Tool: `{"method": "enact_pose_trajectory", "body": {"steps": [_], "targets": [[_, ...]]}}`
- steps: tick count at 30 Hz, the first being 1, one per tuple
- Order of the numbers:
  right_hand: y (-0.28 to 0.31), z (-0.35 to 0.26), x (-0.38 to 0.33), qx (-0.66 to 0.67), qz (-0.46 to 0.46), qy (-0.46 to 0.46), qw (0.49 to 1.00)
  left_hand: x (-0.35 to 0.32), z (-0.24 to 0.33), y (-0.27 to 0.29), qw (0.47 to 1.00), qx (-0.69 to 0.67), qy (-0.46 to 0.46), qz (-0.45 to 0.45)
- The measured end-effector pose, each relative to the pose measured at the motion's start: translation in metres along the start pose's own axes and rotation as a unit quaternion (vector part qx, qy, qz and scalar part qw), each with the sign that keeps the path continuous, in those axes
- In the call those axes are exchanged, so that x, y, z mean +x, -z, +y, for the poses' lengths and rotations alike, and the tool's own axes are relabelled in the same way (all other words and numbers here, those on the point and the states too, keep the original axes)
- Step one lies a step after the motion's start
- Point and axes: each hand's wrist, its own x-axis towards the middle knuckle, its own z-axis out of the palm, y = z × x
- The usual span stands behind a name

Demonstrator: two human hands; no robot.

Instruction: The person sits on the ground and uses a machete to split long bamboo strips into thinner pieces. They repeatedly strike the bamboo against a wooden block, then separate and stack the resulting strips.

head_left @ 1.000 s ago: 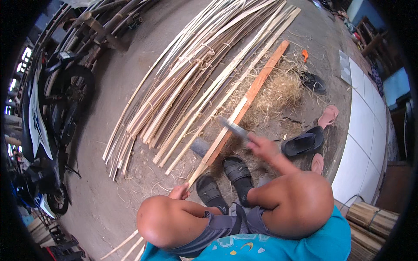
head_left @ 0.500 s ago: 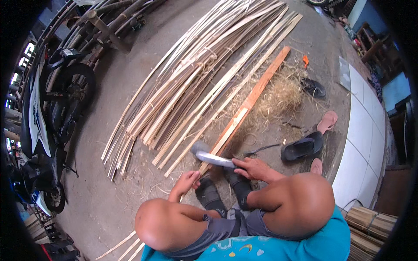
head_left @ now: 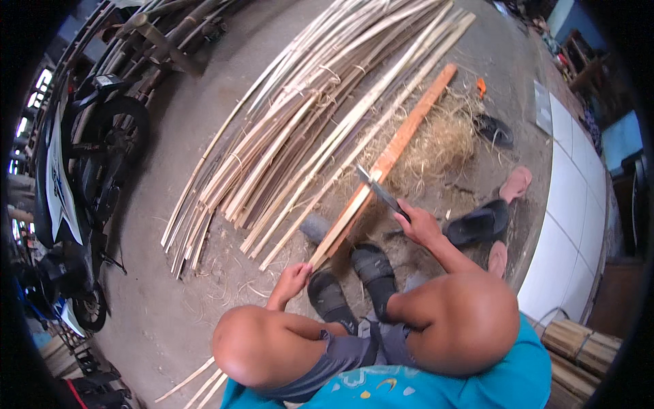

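One pale strip [head_left: 342, 223] lies along the plank [head_left: 415, 123]; I log left hand [head_left: 294, 278] pinching it by the plank's near end, right hand [head_left: 420, 223] gripping a knife [head_left: 387, 195].

We see a reddish-brown plank [head_left: 417, 121], a pale cream strip [head_left: 343, 227] and a grey knife [head_left: 385, 194]; straw-yellow shavings [head_left: 443, 146]; a bundle [head_left: 276, 153] mixing cream, tan and dark brown; pink slippers [head_left: 516, 185] and black sandals [head_left: 479, 223]; white tiles [head_left: 560, 221]; grey shorts [head_left: 330, 358]; and a turquoise shirt [head_left: 463, 378] patterned with pale, yellow and orange motifs.
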Motion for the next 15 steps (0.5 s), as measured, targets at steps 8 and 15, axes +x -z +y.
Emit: {"method": "enact_pose_trajectory", "body": {"steps": [8, 15], "targets": [[0.037, 0.008, 0.018, -0.029, 0.051, -0.066, 0.996, 0.019, 0.013, -0.007, 1.0, -0.009, -0.004, -0.005], [-0.008, -0.039, -0.032, 0.013, -0.096, 0.083, 0.992, 0.016, 0.011, -0.003, 0.999, -0.039, 0.002, -0.012]]}}
